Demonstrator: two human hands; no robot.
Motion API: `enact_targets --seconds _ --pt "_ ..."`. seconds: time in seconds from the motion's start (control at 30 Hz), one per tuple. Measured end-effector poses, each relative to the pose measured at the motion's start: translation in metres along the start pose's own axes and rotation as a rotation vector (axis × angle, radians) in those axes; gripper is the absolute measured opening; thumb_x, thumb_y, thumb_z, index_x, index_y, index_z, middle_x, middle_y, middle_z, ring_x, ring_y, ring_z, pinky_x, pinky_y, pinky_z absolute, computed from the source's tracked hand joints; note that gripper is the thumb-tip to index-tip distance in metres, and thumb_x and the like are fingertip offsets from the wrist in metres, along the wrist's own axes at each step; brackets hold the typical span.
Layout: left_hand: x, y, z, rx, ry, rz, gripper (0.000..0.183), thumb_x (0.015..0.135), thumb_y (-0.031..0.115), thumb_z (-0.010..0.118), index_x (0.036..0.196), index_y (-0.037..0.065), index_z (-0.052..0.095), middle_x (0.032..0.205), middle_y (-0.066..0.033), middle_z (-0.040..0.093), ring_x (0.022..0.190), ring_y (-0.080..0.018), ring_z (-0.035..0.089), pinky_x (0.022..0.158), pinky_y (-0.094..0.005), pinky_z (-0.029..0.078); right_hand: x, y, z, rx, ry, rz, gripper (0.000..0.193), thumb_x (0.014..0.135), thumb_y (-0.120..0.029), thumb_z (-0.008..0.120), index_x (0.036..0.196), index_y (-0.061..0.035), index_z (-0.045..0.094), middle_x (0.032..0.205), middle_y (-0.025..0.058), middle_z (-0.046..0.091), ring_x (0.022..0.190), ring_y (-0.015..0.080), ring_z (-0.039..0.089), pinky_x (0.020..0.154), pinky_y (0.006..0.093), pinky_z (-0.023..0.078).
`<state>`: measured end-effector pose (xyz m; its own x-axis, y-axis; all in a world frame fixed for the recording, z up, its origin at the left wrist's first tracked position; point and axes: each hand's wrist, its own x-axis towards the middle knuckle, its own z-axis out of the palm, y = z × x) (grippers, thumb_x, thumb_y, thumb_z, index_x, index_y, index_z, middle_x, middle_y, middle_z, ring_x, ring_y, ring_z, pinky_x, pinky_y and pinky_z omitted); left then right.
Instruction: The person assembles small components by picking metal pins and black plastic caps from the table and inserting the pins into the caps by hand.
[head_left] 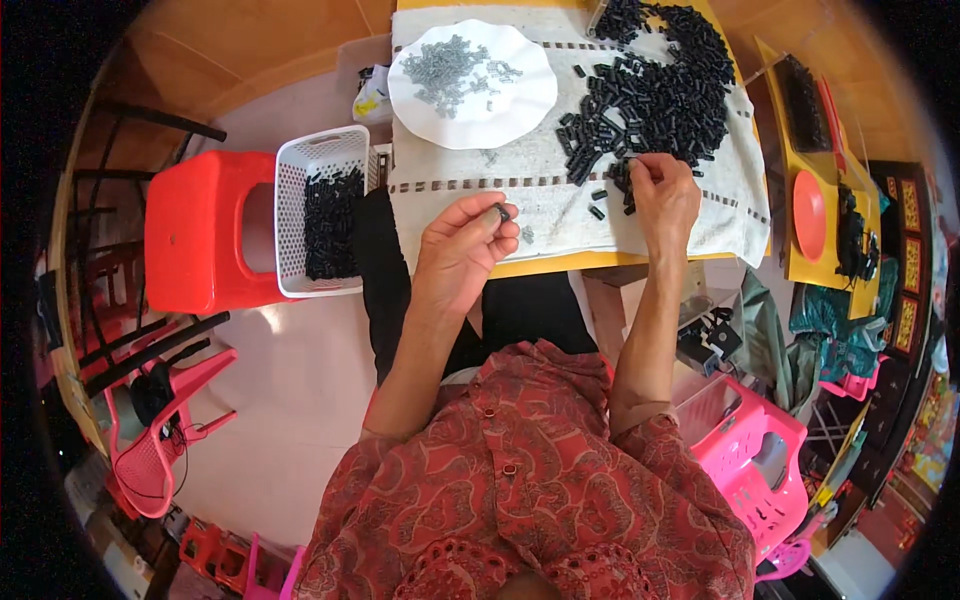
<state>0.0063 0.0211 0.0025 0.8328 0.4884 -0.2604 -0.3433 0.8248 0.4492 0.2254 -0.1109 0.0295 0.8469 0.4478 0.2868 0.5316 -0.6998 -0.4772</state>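
Observation:
Between thumb and fingers, my left hand (pixel 463 243) pinches a small black cylindrical piece (pixel 503 213) above the table's front edge. My right hand (pixel 664 192) reaches to the near edge of a large heap of black cylindrical pieces (pixel 660 110), its fingertips pressed together. Whatever lies between those fingertips is too small to make out. A few loose black pieces (pixel 597 212) lie on the cloth just left of that hand. At the far left of the table, a white scalloped plate (pixel 530 100) bears a pile of small clear pieces (pixel 447 70).
A pale cloth (pixel 560 225) covers the yellow table. To its left a white perforated basket (pixel 291 215) holds many black pieces, beside a red plastic stool (pixel 200 232). On the right stand a yellow surface with an orange-red plate (pixel 808 215) and a pink chair (pixel 770 450).

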Motion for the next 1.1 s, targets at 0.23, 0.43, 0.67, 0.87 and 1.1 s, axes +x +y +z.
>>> enact_targets --seconds 0.23,0.43,0.67,0.87,1.1 --pt "0.001 -0.001 0.0 0.0 0.015 0.0 0.023 0.09 -0.001 0.056 0.112 -0.002 0.062 0.103 -0.0166 0.064 0.085 -0.0183 0.062 0.076 -0.0301 0.053 -0.019 -0.007 0.003 0.611 -0.107 0.221 0.016 0.083 -0.013 0.069 0.086 0.0022 0.068 0.072 0.0061 0.065 0.061 0.0102 0.055 0.057 0.025 0.046" --pt "0.001 0.001 0.002 0.007 0.005 0.0 0.023 0.091 0.0 0.055 0.112 -0.002 0.062 0.103 -0.016 0.064 0.086 -0.0174 0.063 0.076 -0.0297 0.053 -0.024 -0.002 0.007 0.564 -0.122 0.176 0.014 0.084 -0.011 0.068 0.088 0.0026 0.069 0.072 0.0047 0.065 0.062 0.0086 0.055 0.059 0.024 0.046" --pt "0.0 0.0 0.001 0.005 0.009 -0.006 0.023 0.091 0.0 0.056 0.113 -0.002 0.062 0.103 -0.0159 0.065 0.085 -0.0174 0.063 0.076 -0.0296 0.053 -0.026 0.005 -0.002 0.411 -0.022 0.153 0.014 0.083 -0.011 0.068 0.089 0.0015 0.069 0.079 0.0103 0.066 0.066 0.0154 0.061 0.062 0.0285 0.049" --pt "0.001 0.0 0.001 0.009 0.017 0.0 0.021 0.091 0.001 0.057 0.111 -0.002 0.062 0.1 -0.0147 0.066 0.085 -0.0189 0.066 0.076 -0.0304 0.055 -0.021 0.009 -0.007 0.189 0.05 0.067 0.013 0.083 -0.013 0.067 0.088 -0.0013 0.07 0.083 0.0145 0.065 0.068 0.0263 0.063 0.065 0.0353 0.05" --pt "0.002 -0.001 -0.001 0.014 0.011 0.004 0.02 0.091 0.0 0.057 0.11 -0.001 0.062 0.1 -0.0146 0.066 0.085 -0.0189 0.065 0.075 -0.0303 0.055 0.004 0.006 -0.007 -0.1 0.115 -0.179 0.011 0.08 -0.011 0.067 0.09 -0.0073 0.071 0.087 0.0145 0.063 0.079 0.0335 0.062 0.067 0.0418 0.05"
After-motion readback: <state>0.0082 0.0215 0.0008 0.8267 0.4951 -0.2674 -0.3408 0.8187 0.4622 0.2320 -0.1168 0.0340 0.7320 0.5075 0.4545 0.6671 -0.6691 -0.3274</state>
